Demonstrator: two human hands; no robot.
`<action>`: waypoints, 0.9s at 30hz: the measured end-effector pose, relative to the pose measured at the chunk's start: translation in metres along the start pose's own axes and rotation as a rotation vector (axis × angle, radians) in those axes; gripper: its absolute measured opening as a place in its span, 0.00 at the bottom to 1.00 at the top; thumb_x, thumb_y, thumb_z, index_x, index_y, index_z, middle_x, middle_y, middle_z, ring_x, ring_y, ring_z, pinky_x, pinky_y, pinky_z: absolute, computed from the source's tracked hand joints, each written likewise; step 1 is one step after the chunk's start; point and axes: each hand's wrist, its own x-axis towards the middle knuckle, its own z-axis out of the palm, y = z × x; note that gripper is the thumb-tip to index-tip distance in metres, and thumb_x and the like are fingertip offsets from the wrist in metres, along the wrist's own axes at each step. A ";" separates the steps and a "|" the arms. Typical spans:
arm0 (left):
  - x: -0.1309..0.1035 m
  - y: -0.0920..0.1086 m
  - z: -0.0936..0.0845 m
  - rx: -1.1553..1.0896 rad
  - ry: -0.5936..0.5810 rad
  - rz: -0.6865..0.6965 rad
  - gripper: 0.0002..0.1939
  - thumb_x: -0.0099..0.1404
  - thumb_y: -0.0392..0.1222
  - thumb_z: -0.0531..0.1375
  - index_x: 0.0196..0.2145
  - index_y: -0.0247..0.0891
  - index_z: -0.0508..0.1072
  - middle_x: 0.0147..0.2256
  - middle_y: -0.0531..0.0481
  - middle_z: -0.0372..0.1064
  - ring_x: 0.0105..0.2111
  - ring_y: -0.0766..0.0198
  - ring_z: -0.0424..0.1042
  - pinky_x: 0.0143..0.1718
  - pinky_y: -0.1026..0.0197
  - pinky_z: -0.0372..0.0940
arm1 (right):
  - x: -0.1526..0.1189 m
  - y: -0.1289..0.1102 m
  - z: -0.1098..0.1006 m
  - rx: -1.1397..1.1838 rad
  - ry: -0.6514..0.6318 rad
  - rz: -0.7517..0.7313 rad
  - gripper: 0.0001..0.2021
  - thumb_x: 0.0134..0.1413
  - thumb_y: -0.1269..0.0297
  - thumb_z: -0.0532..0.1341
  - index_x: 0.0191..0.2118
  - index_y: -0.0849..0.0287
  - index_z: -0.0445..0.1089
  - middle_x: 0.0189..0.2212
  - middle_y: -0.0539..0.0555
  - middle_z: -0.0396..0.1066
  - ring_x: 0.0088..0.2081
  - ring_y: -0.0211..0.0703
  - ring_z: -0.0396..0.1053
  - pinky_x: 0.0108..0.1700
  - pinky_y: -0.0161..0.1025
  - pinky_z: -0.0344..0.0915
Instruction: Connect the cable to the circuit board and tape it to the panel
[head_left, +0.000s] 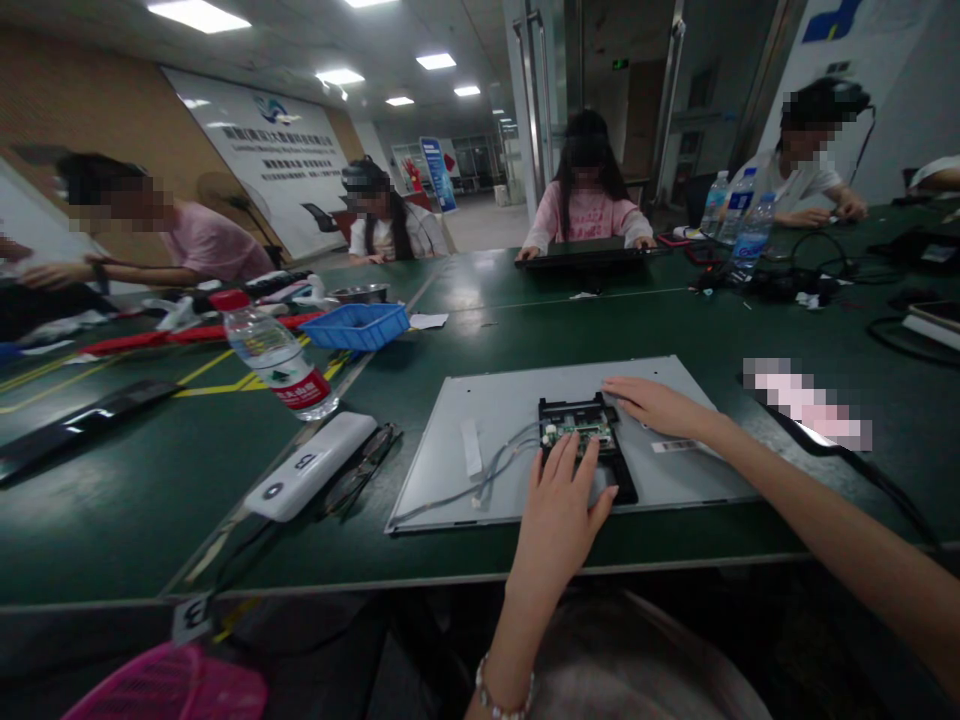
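One black, roughly rectangular plastic frame (622, 475) carrying a small green circuit board (602, 432) lies on a broad, flat, silver-grey metal panel (517, 395), right of the panel's middle and just short of its near edge. The frame looks light and fairly stiff, though its thin bars would probably flex if squeezed. The board, with its small parts and connectors, seems the fragile bit, so the outer rails look the better hold. Thin grey cables (495, 465) run from the frame's left side towards the panel's near-left corner; they look soft and easily tugged.

The left hand (562, 515) has its fingers spread over the board and the frame's near-left part, thumb apart at the near side; nothing appears clamped in it. The right hand (656, 405) reaches flat, fingers stretched out close together, to the frame's far-right corner, without visibly gripping.

The panel seems thin, rigid and smooth, perhaps slippery, and is best taken by its opposite edges. It lies along the near edge of the dark green table (450, 555). Left of its left edge are a white, rounded power bank (311, 468), folded dark-rimmed glasses (364, 468) and a clear plastic bottle with a red cap (277, 365). Farther off stands a blue plastic basket (371, 335); at the table's far edge a person in pink holds a wide black panel (585, 262).
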 end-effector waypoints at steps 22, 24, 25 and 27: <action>0.110 -0.119 -0.038 -0.375 -0.599 0.260 0.43 0.62 0.59 0.56 0.65 0.33 0.44 0.66 0.40 0.43 0.64 0.55 0.48 0.63 0.55 0.47 | 0.000 -0.006 -0.004 -0.007 -0.012 0.021 0.22 0.63 0.61 0.48 0.61 0.54 0.61 0.61 0.55 0.60 0.61 0.48 0.57 0.63 0.51 0.54; 0.106 -0.127 -0.035 -0.468 -0.620 0.275 0.48 0.60 0.60 0.59 0.66 0.35 0.40 0.67 0.41 0.38 0.65 0.55 0.44 0.64 0.54 0.44 | 0.000 -0.004 -0.004 -0.008 -0.018 0.024 0.22 0.63 0.61 0.49 0.61 0.53 0.60 0.61 0.54 0.59 0.61 0.48 0.57 0.63 0.52 0.53; 0.104 -0.129 -0.034 -0.500 -0.634 0.282 0.50 0.58 0.60 0.60 0.66 0.36 0.39 0.67 0.42 0.36 0.66 0.55 0.42 0.64 0.53 0.43 | -0.001 -0.004 -0.003 -0.007 -0.020 0.026 0.22 0.63 0.61 0.49 0.61 0.52 0.60 0.61 0.53 0.59 0.61 0.48 0.56 0.63 0.52 0.53; 0.101 -0.133 -0.035 -0.541 -0.661 0.292 0.53 0.55 0.59 0.63 0.67 0.38 0.37 0.67 0.42 0.33 0.66 0.54 0.40 0.65 0.51 0.42 | -0.001 -0.002 -0.003 0.003 -0.018 0.030 0.22 0.63 0.61 0.49 0.61 0.51 0.59 0.62 0.52 0.59 0.61 0.49 0.56 0.63 0.53 0.53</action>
